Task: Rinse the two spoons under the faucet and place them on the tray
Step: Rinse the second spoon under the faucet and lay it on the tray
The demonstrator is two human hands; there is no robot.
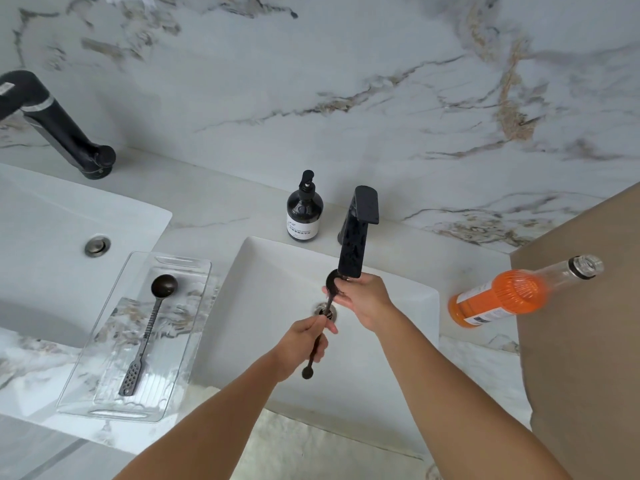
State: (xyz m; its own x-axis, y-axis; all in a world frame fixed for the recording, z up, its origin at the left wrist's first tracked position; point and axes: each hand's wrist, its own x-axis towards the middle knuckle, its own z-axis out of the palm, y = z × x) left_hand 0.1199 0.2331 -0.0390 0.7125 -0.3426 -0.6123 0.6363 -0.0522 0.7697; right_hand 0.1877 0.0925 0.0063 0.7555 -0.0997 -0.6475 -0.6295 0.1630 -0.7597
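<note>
got my left hand (304,344) clamped round the spoon (320,336) handle under the faucet (353,244), right hand (363,301) fingers rubbing its bowl, other spoon (149,332) on the tray (114,393)

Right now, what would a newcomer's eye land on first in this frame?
Both hands at the middle sink: the left hand grips a dark spoon by its handle while the right hand rubs its bowl under the black faucet. A second spoon lies on the clear tray to the left. An orange bottle stands to the right.
</note>
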